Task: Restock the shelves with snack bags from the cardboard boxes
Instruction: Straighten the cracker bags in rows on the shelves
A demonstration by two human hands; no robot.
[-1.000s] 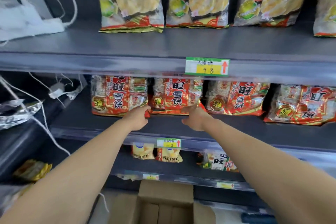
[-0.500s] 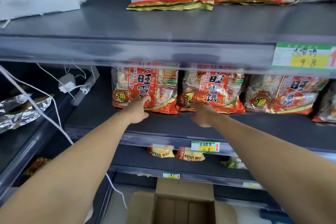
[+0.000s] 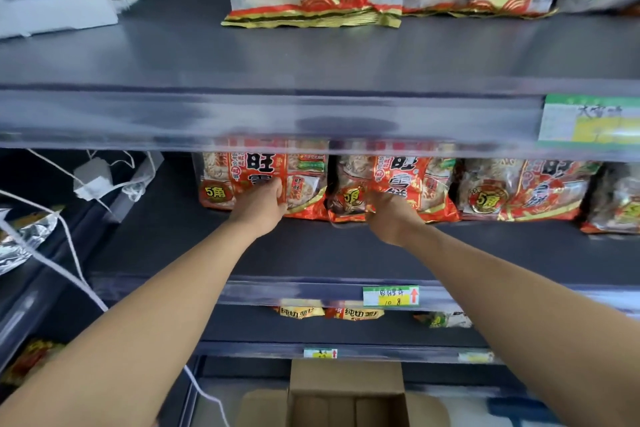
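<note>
The left hand [image 3: 260,204] curls on the leftmost red rice-cracker bag [image 3: 263,180] and the right hand [image 3: 388,215] pinches the next bag [image 3: 408,184], probably to straighten both. The open cardboard box [image 3: 346,395] waits on the floor below the 2 hands.

Dark grey metal shelves [image 3: 311,55] fill the view, each front edge fitted with a clear plastic strip [image 3: 263,121] holding green and yellow price tags [image 3: 390,296]. White cords [image 3: 65,253] hang along the left edge, beside a white block [image 3: 55,15] on the upper shelf. Pale floor [image 3: 478,409] shows below.
</note>
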